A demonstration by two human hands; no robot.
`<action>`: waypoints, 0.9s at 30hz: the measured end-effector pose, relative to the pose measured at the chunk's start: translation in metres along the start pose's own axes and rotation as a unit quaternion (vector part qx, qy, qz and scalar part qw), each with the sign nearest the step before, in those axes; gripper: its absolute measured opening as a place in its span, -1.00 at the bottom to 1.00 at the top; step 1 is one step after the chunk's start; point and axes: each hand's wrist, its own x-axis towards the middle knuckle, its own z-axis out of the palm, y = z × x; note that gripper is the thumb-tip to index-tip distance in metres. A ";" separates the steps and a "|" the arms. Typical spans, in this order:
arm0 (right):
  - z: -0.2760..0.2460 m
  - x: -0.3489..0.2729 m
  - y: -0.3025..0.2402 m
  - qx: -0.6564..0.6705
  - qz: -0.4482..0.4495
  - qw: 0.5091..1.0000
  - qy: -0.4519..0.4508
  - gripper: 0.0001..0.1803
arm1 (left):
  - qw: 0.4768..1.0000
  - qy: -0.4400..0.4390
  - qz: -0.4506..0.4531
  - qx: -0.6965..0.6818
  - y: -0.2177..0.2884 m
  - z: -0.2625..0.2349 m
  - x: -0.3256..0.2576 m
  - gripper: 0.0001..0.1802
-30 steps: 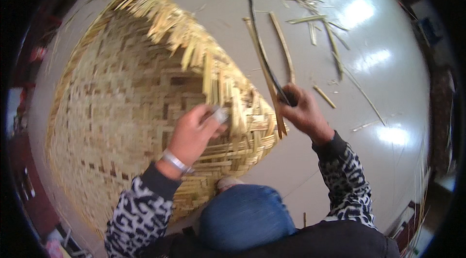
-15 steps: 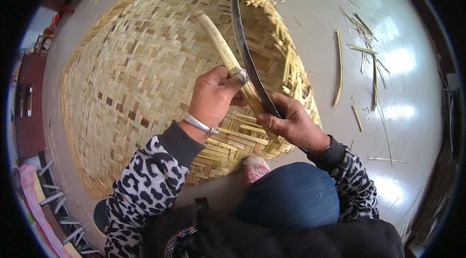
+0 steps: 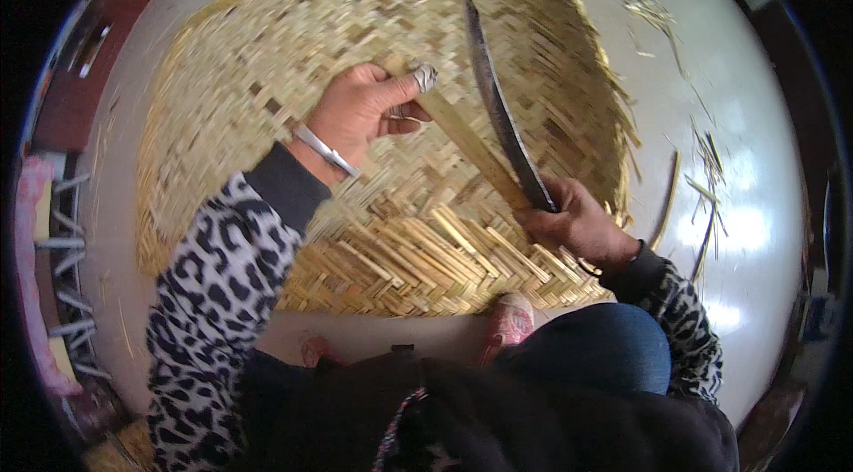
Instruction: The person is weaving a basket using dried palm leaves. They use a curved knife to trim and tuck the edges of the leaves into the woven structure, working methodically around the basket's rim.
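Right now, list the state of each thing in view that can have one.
Left hand: closed on flat strip
Right hand: gripping knife
Flat strip: slanted, held
Knife: blade bare, tip pointing away from person
Woven piece: on floor, strip ends protruding
Loose strips: scattered on floor, right

Pale glossy floor [image 3: 751, 157] beneath a woven mat [image 3: 267, 37] and scattered strips [image 3: 669, 201].

I'm watching light [image 3: 743, 227] glaring off the pale floor [image 3: 656, 121]; over on the left, pink cloth [image 3: 31, 281] is showing near dark-red furniture [image 3: 67, 112].
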 end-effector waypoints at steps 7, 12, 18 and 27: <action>0.046 0.034 -0.058 -0.104 -0.006 0.993 -0.055 -0.79 | 0.993 -0.107 0.036 -0.032 0.032 -0.116 -0.082 -0.68; 0.091 0.050 -0.090 -0.241 -0.006 0.964 -0.111 -0.71 | 0.995 0.008 0.075 0.067 0.009 -0.161 -0.134 -0.72; 0.151 0.079 -0.096 -0.203 -0.024 0.971 -0.121 -0.76 | 0.991 0.067 0.097 -0.064 -0.025 -0.207 -0.167 -0.66; 0.250 0.130 -0.064 -0.104 -0.024 0.965 -0.241 -0.63 | 0.996 0.042 -0.011 -0.074 -0.089 -0.174 -0.208 -0.64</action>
